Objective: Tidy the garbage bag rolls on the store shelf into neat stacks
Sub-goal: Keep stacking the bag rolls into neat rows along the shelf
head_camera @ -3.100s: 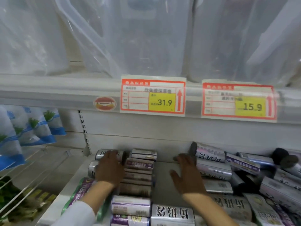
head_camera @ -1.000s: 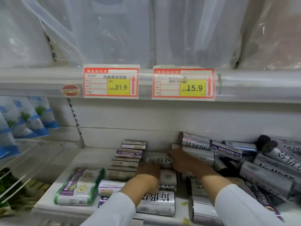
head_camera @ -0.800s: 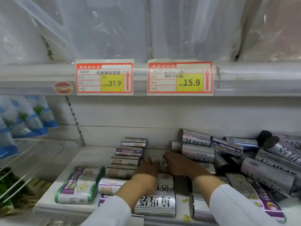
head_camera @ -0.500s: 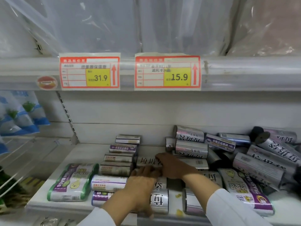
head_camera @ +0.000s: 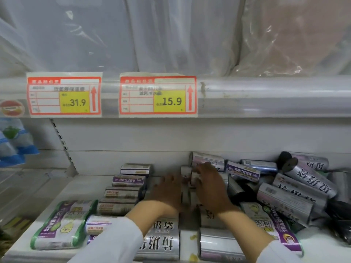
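Silver garbage bag rolls (head_camera: 161, 243) with black lettering lie in a column down the middle of the lower shelf (head_camera: 79, 188). My left hand (head_camera: 167, 192) lies palm down on that column, fingers apart and pointing at the back wall. My right hand (head_camera: 210, 183) reaches over the rolls beside it, fingers draped on a silver roll (head_camera: 208, 160) at the back. A small roll end (head_camera: 185, 170) shows between the two hands. Whether the right hand grips anything is hidden. A neat row of purple-labelled rolls (head_camera: 129, 181) runs front to back on the left.
A jumbled pile of rolls (head_camera: 296, 188) fills the shelf's right side. Green-edged trash bag packs lie front left (head_camera: 60, 224) and front right (head_camera: 273, 226). The upper shelf rail (head_camera: 266, 95) with price tags (head_camera: 157, 95) hangs overhead. Blue-and-white packs (head_camera: 13, 141) hang at far left.
Both hands have slid from the front middle rolls toward the back wall. The head camera has panned right, shifting the price tags left.
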A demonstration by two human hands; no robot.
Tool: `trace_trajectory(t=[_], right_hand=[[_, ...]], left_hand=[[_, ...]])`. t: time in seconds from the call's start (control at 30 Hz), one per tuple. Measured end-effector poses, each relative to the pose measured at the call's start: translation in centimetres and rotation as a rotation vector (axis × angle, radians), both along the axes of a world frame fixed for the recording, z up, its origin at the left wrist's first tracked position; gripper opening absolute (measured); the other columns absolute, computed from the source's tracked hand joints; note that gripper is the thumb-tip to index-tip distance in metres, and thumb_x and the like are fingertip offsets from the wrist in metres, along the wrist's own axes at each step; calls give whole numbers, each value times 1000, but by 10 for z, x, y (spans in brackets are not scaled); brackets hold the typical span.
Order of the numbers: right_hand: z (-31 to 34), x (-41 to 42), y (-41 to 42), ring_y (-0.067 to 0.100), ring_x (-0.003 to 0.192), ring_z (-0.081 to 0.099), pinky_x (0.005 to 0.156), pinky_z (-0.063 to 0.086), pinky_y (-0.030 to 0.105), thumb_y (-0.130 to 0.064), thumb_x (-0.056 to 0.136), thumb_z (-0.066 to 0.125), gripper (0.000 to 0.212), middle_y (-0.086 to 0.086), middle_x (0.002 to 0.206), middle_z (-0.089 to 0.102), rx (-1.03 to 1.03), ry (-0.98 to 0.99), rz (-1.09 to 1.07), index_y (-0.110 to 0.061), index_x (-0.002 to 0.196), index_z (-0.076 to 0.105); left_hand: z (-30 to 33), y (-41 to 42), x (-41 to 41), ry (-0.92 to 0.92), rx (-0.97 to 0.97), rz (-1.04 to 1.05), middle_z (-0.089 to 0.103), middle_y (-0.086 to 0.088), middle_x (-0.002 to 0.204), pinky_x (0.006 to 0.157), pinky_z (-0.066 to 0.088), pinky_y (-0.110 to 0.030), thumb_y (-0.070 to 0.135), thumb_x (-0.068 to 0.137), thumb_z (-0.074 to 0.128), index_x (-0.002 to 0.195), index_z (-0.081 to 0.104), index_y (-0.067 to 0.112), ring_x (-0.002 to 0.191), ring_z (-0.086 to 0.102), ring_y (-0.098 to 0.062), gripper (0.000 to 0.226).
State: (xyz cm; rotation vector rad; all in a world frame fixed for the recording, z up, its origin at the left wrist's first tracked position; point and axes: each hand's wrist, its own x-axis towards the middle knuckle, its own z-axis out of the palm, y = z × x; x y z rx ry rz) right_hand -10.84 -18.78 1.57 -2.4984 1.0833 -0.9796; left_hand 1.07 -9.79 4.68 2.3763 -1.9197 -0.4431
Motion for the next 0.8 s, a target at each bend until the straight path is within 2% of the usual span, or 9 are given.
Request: trace_trajectory(t=[0.03,0.1,0.2,0.3,0.43,0.53,0.6,0.7,0.8], right_hand=[[3,-10,-10,30,102,55,87,47,36,-8,76,61,29,14,109,59,-16,36,-112,-9,105,61],[4,-29,-27,32,114,48,95,43,37,-17,76,65,46,14,124,50,98,195,-244,-11,120,52],[-6,-47,-40,30,123,43,102,41,33,-12,75,65,63,15,137,40,340,221,-156,-13,133,39],[-15,-54,-44,24,129,39,104,36,26,-5,78,61,70,10,144,32,323,244,-91,-15,139,31],[-18,-54,-42,20,123,46,99,40,23,-2,80,60,66,5,141,37,289,216,-90,-17,139,33],[-16,-56,-35,18,120,49,99,41,22,0,79,60,64,4,139,39,265,203,-80,-16,137,37],[-13,-55,-31,18,119,49,99,39,21,2,79,59,64,4,138,40,235,199,-55,-16,137,39],[-8,-52,-26,19,117,50,100,39,23,4,77,58,59,5,131,46,198,199,-11,-15,131,45],[-7,-46,-19,22,116,51,98,39,25,0,76,61,55,8,127,48,169,182,1,-12,128,48]], left_hand=[[0,-15,-2,19,-113,14,27,-8,150,109,33,-45,39,83,64,147,23,22,137,28,-29,77],[3,-49,-7,42,-254,18,22,-5,155,110,28,-44,18,86,60,149,19,24,141,24,-27,75],[5,-95,-16,-2,-266,-5,14,3,160,115,19,-47,3,87,51,150,17,28,146,12,-22,76],[-2,-121,-19,-85,-204,-37,23,-5,155,112,24,-49,5,88,51,148,24,21,143,19,-26,68],[-7,-126,-19,-243,-217,-38,34,-16,142,104,36,-45,7,84,55,137,37,8,133,31,-34,56],[5,-121,-17,-271,-144,-80,49,-17,132,98,41,-43,6,85,56,129,44,3,127,36,-34,46],[14,-119,-14,-304,-100,-73,54,-16,127,100,39,-42,7,84,57,124,46,1,125,38,-35,42],[18,-113,-9,-363,-133,-53,56,-15,124,101,37,-40,11,81,59,121,50,2,124,38,-35,41],[24,-101,12,-368,-197,-34,57,-13,122,97,41,-40,20,79,66,121,53,6,122,40,-32,46]])
